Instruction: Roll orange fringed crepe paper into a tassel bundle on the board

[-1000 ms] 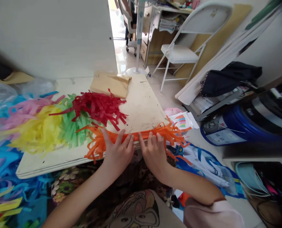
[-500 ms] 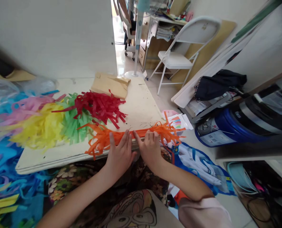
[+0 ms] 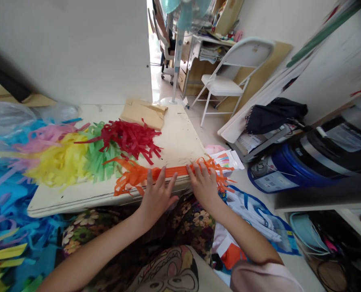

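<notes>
Orange strips (image 3: 178, 172) look straightened between left hand (image 3: 156, 195) and right hand (image 3: 204, 187), fingers spread on them; outer ends seem unsorted.

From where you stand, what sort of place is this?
Likely a home or small workroom: orange strips on a table, with a standing fan and white folding chair beyond.

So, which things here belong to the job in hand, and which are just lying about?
In the job:
orange fringed paper-like bundle, under the left hand and right hand
flat cream tabletop beneath it
probably the similar red strip pile, green strip pile and yellow strip pile

Seemingly just lying about:
flat brown paper packet
white folding chair
round blue bucket
</notes>
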Available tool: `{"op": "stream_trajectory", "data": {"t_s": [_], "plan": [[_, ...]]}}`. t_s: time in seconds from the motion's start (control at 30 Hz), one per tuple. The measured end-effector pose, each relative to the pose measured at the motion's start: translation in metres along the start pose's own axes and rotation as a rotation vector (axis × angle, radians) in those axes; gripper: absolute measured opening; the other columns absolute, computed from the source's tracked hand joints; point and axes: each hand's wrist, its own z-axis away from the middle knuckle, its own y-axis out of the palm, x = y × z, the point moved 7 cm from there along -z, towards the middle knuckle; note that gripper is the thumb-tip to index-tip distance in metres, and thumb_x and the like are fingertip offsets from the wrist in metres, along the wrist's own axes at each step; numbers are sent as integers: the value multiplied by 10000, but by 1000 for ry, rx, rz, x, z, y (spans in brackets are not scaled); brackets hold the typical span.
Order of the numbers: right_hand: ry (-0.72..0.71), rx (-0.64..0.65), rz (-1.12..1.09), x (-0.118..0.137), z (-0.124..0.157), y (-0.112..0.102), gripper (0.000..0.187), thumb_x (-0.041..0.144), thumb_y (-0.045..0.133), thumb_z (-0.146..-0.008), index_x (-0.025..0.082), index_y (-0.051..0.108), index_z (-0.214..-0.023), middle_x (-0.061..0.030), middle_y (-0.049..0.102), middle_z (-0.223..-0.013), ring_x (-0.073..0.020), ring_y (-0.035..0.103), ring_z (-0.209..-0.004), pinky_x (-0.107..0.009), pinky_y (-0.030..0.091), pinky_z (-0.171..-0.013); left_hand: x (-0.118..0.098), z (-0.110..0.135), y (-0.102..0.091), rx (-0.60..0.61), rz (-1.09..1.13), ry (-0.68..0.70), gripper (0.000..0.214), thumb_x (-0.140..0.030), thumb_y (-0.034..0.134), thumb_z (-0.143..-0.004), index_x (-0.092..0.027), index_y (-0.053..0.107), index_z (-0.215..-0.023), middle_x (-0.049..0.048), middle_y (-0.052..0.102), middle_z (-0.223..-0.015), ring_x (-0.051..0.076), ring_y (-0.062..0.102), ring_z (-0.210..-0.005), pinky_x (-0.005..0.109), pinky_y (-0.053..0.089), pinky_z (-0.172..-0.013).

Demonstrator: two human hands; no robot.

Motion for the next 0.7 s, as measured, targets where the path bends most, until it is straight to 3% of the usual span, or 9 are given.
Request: {"op": "stream_trajectory", "data": {"t_s": [0.23,0.4,0.5,0.63,0.7], "plan": [[20,-14,-89,-5,1,4,404,148,380,-764,165,420,-1166,-94,359,-1264,-281,211,-1168,-489,150,-914,-8,-14,-11,-26,25,-126,664,-564,475,-631,-258,353,-1206,207,463,-1138,366,301,-1139,593,88,-893],[29,31,-173,-9,3,4,528,117,452,-649,146,405,-1174,-108,293,-1297,-280,165,-1187,-505,120,-926,-11,-18,-7,-35,47,-188,611,-565,477,-626,-251,440,-1149,201,492,-1105,393,293,-1132,602,118,-876],[39,25,-196,-9,5,4,531,128,438,-646,127,403,-1175,-112,279,-1304,-278,147,-1192,-518,96,-933,-10,-18,-7,-50,70,-198,614,-569,486,-616,-251,451,-1140,195,433,-1175,397,252,-1152,626,108,-865],[52,3,-201,-4,5,3,515,140,397,-675,103,386,-1189,-105,287,-1304,-276,122,-1198,-541,54,-939,-19,-22,-11,-76,40,-50,563,-467,460,-704,-184,391,-1186,129,221,-1320,292,127,-1228,588,75,-931],[45,0,-201,-2,5,3,515,144,383,-686,100,372,-1199,-101,286,-1307,-275,117,-1201,-548,47,-938,-27,-25,-7,-49,31,78,521,-379,424,-758,-121,355,-1205,122,246,-1312,232,168,-1228,494,115,-987]]}}
